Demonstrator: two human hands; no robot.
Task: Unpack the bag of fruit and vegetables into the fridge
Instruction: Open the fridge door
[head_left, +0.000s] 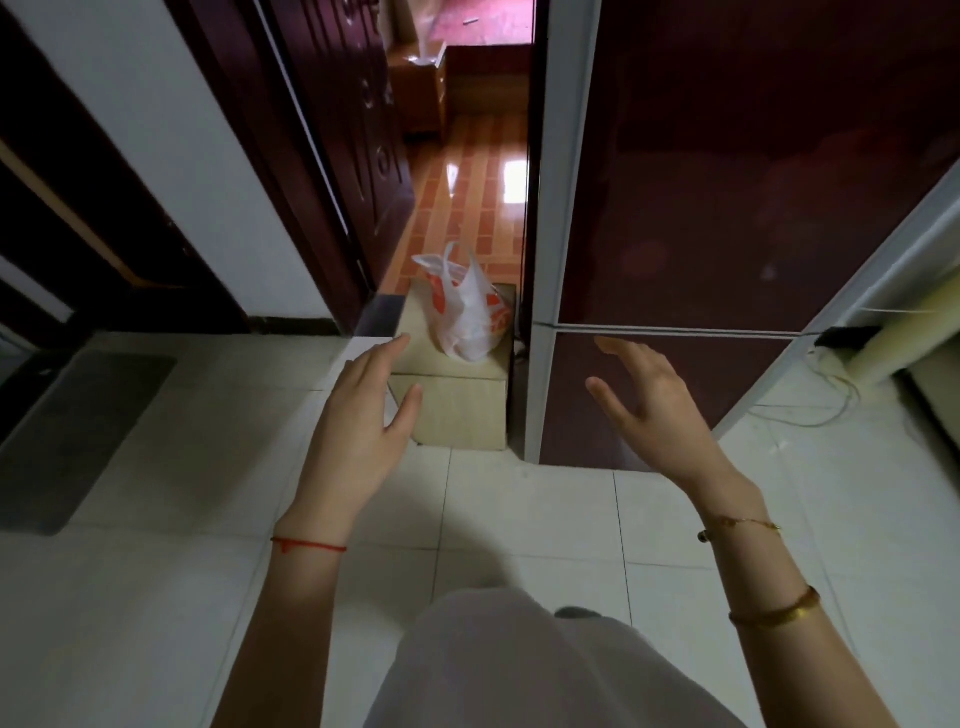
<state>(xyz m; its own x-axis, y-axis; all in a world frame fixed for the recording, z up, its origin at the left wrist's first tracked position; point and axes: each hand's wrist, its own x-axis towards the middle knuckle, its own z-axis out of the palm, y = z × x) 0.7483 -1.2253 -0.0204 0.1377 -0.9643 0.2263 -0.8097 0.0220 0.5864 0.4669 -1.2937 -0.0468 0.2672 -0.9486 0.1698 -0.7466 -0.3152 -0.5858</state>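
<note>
A white plastic bag with orange print stands upright on a pale cardboard box, just left of the fridge. The fridge is tall with dark maroon doors and a grey frame; both doors are closed. My left hand is held out in the air in front of the box, fingers straight and empty. My right hand hovers before the lower fridge door, fingers spread and holding nothing. Neither hand touches the bag or the fridge. What the bag holds is hidden.
White floor tiles lie underfoot, with a grey mat at the left. An open dark wooden door leads to a room with orange flooring behind the bag. Loose cables lie right of the fridge.
</note>
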